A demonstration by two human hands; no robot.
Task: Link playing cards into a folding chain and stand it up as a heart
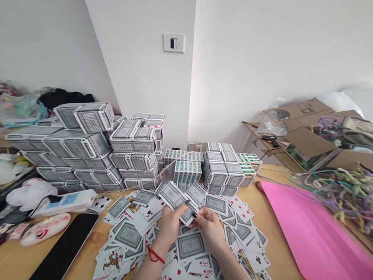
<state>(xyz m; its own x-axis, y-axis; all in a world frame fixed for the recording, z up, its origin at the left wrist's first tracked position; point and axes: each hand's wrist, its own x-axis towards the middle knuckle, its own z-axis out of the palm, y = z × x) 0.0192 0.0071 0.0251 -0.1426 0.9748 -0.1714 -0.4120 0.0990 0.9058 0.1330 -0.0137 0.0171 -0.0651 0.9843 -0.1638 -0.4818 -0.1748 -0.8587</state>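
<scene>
Near the middle of the view my left hand (170, 223) pinches playing cards (172, 194) with grey patterned backs, the thumb on top. Beside it, my right hand (210, 229) is closed on playing cards (196, 194) too, thumb and fingers at their lower edge. The held cards meet and overlap between the hands, fanned outward at the top; how they join is partly hidden by the fingers. Below and around both hands spreads a loose heap of playing cards (192, 246), some face up and some face down.
Behind the heap stand stacked blocks made of cards (134, 140), with more blocks (223, 167) to the right and green-white card boxes (187, 171) between. A black phone-like slab (64, 251) and a power strip (68, 201) lie left. Pink paper (315, 238) and a cardboard box (351, 156) are right.
</scene>
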